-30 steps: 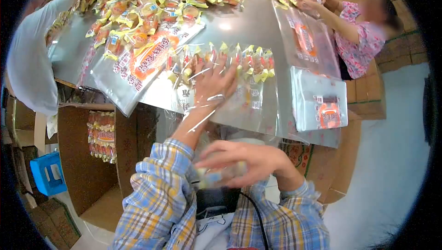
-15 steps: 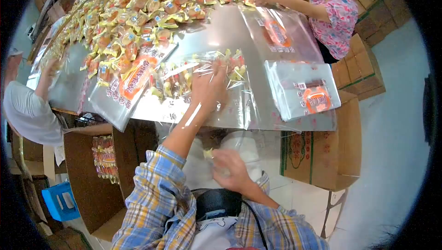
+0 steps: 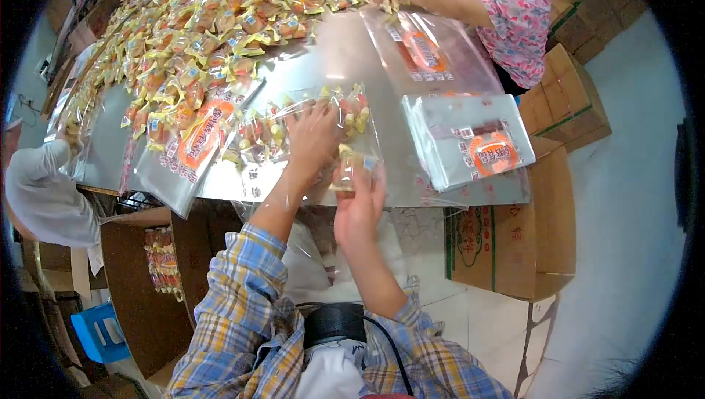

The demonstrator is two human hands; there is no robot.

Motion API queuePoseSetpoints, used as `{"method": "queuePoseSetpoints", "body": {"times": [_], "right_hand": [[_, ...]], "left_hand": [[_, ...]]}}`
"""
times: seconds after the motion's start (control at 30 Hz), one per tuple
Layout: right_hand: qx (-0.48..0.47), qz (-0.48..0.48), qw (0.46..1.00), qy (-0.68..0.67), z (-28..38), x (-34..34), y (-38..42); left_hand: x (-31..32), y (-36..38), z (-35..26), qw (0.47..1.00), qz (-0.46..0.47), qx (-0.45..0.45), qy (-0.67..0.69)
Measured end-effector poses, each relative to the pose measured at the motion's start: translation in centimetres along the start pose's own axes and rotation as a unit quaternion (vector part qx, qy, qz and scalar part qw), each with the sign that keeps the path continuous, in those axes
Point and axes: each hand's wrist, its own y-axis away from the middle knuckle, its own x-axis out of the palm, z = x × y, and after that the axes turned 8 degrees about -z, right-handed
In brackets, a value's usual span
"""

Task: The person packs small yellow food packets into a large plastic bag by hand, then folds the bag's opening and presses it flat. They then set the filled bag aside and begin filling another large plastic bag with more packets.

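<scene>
My left hand (image 3: pixel 314 135) reaches across a clear plastic bag (image 3: pixel 373 142) at the table's front edge; the film seems to lie over part of it. Its fingers are stretched out and resting on a row of small wrapped pastries (image 3: pixel 253 131) inside the bag. Just to the right and nearer me, my right hand (image 3: pixel 358 208) is closed on a single wrapped pastry (image 3: pixel 355 170) in clear and yellow film, held close to the bag's near side.
Loose wrapped pastries (image 3: pixel 220 24) heap the far table. Flat printed bags lie left (image 3: pixel 194 142) and in a stack (image 3: pixel 470 142) at right. Cardboard boxes stand below left (image 3: pixel 139 296) and right (image 3: pixel 507 252). Co-workers stand at far right (image 3: pixel 514 24) and left (image 3: pixel 48 193).
My right hand has risen from near my lap to the table edge, bringing the wrapped pastry up to the bag. My left hand has shifted slightly left, still at the row.
</scene>
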Motion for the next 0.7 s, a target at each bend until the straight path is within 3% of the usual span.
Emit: {"method": "queuePoseSetpoints", "body": {"times": [0.13,0.27,0.37,0.63,0.7], "right_hand": [[-0.071,-0.025,0.995,0.059,-2.9,-0.3,-4.2],[-0.152,-0.03,0.959,0.235,-4.3,-1.7,-6.0],[-0.404,0.009,0.852,0.333,-6.0,-1.4,-6.1],[-0.506,0.165,0.732,0.424,-4.0,0.7,-6.6],[-0.504,0.186,0.735,0.414,-2.9,1.5,-7.4]], "left_hand": [[-1.0,-0.3,-0.3,0.999,0.027,-0.006,-0.017],[1.1,0.3,0.8,0.999,-0.039,-0.002,-0.017],[0.8,0.8,1.6,0.998,-0.06,0.015,0.025],[0.8,1.9,2.9,0.999,0.006,0.031,-0.022],[0.9,1.9,2.8,0.999,-0.019,0.028,-0.038]]}}
